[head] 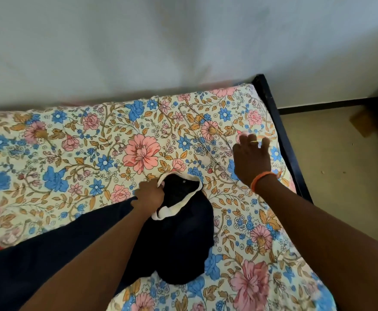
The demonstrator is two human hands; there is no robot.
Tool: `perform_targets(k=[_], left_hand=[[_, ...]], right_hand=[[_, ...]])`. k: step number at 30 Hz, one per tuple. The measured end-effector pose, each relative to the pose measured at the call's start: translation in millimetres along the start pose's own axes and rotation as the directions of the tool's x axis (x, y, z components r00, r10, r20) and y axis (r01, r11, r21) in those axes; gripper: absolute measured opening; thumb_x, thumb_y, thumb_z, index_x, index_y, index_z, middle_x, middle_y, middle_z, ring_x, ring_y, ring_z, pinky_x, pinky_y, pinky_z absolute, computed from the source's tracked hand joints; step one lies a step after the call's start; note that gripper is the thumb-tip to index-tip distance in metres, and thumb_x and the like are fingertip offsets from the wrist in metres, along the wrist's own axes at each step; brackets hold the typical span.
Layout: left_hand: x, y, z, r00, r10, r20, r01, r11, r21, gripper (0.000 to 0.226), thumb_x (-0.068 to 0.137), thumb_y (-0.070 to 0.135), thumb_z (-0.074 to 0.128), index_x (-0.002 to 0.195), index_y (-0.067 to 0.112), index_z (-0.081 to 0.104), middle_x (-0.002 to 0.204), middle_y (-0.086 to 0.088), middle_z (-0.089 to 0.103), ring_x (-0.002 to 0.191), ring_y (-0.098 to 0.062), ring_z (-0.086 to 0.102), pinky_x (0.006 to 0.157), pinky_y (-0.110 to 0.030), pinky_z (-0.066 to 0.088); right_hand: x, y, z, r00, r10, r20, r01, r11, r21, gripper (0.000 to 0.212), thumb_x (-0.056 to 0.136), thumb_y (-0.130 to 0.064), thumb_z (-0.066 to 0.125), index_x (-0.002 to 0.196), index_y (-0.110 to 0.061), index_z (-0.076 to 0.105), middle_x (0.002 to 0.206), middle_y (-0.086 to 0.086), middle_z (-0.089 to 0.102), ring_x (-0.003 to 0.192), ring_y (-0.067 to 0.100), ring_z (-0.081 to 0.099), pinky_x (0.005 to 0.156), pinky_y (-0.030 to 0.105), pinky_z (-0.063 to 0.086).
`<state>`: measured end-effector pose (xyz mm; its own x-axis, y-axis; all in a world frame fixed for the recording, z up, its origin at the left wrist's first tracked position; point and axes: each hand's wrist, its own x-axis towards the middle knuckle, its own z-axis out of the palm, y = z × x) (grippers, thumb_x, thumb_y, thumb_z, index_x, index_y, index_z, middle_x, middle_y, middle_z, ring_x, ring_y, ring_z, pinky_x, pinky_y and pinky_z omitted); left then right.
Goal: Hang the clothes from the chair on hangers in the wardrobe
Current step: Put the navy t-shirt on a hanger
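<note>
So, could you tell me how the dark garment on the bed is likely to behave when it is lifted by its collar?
The dark garment lies crumpled, so it will probably hang floppy and unfold. The left hand grips it at the white collar, so the rest should trail below. It looks like light cloth, unlikely to slip.

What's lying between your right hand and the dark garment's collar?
In the head view, floral bedsheet and the thin wire hanger lie between the right hand and the collar.
</note>
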<state>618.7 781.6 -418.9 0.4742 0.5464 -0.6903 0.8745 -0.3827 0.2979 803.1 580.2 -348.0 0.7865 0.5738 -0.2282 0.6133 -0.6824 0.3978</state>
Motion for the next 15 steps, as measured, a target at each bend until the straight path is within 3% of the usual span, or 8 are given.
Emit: perform_targets(k=[2,4,5,6,8,9,12,15], left_hand=[[-28.1,-0.2,-19.8,0.975,-0.025,-0.219,0.021,1.000,-0.020,0.020,0.100,0.019,0.046,0.118,0.017,0.054,0.121,-0.019,0.049,0.116,-0.040,0.047,0.091,-0.049,0.042],[-56.1,1.5,-43.4,0.944,-0.004,-0.330,-0.074,0.972,-0.224,0.022,0.094,0.001,0.046,0.112,0.002,0.058,0.108,-0.021,0.057,0.102,-0.038,0.056,0.075,-0.039,0.040],[-69.6,5.6,-54.8,0.936,-0.023,-0.351,-0.108,0.931,-0.348,0.022,0.092,-0.003,0.046,0.109,-0.002,0.059,0.102,-0.017,0.060,0.095,-0.033,0.058,0.072,-0.033,0.037],[-82.1,10.2,-66.6,0.937,-0.052,-0.347,-0.114,0.890,-0.441,0.022,0.092,-0.005,0.047,0.108,-0.003,0.061,0.098,-0.011,0.061,0.091,-0.027,0.057,0.072,-0.030,0.036],[-113.3,18.2,-96.0,0.940,-0.059,-0.335,-0.142,0.828,-0.542,0.022,0.092,-0.002,0.050,0.109,0.002,0.063,0.098,-0.006,0.060,0.091,-0.025,0.058,0.072,-0.028,0.039],[-130.2,23.3,-113.1,0.943,-0.039,-0.331,-0.165,0.807,-0.567,0.021,0.093,0.000,0.050,0.109,0.004,0.063,0.100,-0.006,0.062,0.092,-0.025,0.058,0.070,-0.029,0.041],[-181.3,31.4,-155.6,0.956,-0.009,-0.293,-0.178,0.776,-0.606,0.023,0.096,0.009,0.048,0.114,0.007,0.063,0.111,-0.012,0.063,0.095,-0.027,0.059,0.072,-0.034,0.046],[-238.2,34.0,-203.8,0.948,0.071,-0.309,-0.236,0.811,-0.535,0.021,0.095,0.014,0.048,0.110,0.010,0.063,0.110,-0.002,0.062,0.107,-0.028,0.057,0.079,-0.032,0.043]], right_hand=[[-15.8,0.4,-23.0,0.995,-0.045,0.093,0.044,0.999,0.013,0.033,0.092,-0.017,0.048,0.124,-0.012,0.053,0.122,0.009,0.063,0.135,0.031,0.041,0.112,0.056,0.008],[-32.2,5.4,-50.8,0.991,-0.026,0.129,0.006,0.988,0.153,0.031,0.096,-0.014,0.043,0.127,-0.011,0.047,0.101,0.005,0.070,0.108,0.029,0.063,0.111,0.053,0.027],[-38.9,8.4,-59.2,0.990,0.009,0.142,-0.049,0.958,0.281,0.028,0.097,-0.014,0.042,0.125,-0.010,0.046,0.094,0.006,0.069,0.092,0.029,0.067,0.099,0.048,0.042],[-45.1,12.5,-68.1,0.988,0.049,0.145,-0.109,0.892,0.439,0.022,0.099,-0.014,0.043,0.119,-0.009,0.048,0.087,0.007,0.066,0.080,0.028,0.065,0.082,0.040,0.051],[-61.3,19.4,-94.2,0.986,0.119,0.115,-0.166,0.684,0.711,0.009,0.100,-0.016,0.048,0.097,-0.010,0.053,0.075,0.003,0.061,0.065,0.023,0.057,0.058,0.028,0.041],[-69.2,22.1,-113.8,0.982,0.169,0.085,-0.169,0.586,0.792,0.015,0.100,-0.018,0.052,0.087,-0.011,0.053,0.070,0.001,0.058,0.062,0.021,0.054,0.054,0.026,0.035],[-100.6,24.0,-169.1,0.960,0.279,0.017,-0.125,0.375,0.919,0.037,0.095,-0.028,0.064,0.064,-0.012,0.053,0.058,0.001,0.052,0.055,0.018,0.047,0.051,0.026,0.032],[-135.7,19.6,-234.4,0.923,0.382,-0.046,-0.034,0.203,0.979,0.041,0.094,-0.031,0.067,0.059,-0.012,0.057,0.057,0.002,0.055,0.055,0.018,0.049,0.055,0.030,0.037]])
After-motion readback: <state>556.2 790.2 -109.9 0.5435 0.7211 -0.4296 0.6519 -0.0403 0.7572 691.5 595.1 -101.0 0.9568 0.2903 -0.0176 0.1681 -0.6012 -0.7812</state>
